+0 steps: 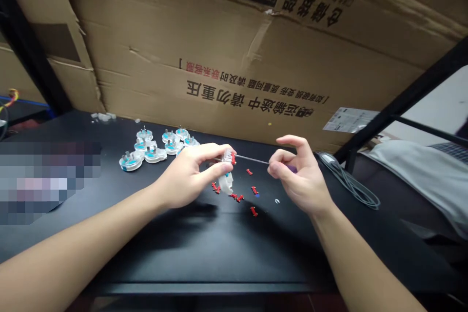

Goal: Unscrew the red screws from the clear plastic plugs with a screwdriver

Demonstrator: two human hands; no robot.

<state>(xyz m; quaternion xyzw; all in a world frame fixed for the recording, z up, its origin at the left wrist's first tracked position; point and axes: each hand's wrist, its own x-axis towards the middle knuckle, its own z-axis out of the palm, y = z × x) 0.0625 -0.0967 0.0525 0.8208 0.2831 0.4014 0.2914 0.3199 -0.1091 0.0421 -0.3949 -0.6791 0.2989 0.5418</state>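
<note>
My left hand [188,175] pinches a clear plastic plug [228,156] between thumb and fingers, with a red piece [233,158] at its right side. A screwdriver [252,159] with a thin metal shaft is in my right hand [302,175]; its purple handle is mostly covered by the fingers, and the index finger is raised off it. The shaft reaches left to the red piece; whether the tip sits in a screw is too small to tell. Just below the plug shows a whitish clear plastic part [226,184], which may be joined to it.
Several small red parts [254,190] lie scattered on the black table [204,258]. Behind my left hand stand several clear plugs [155,154] with metal pins. A coiled grey cable [351,183] lies at the right. A large cardboard sheet [146,68] closes off the back.
</note>
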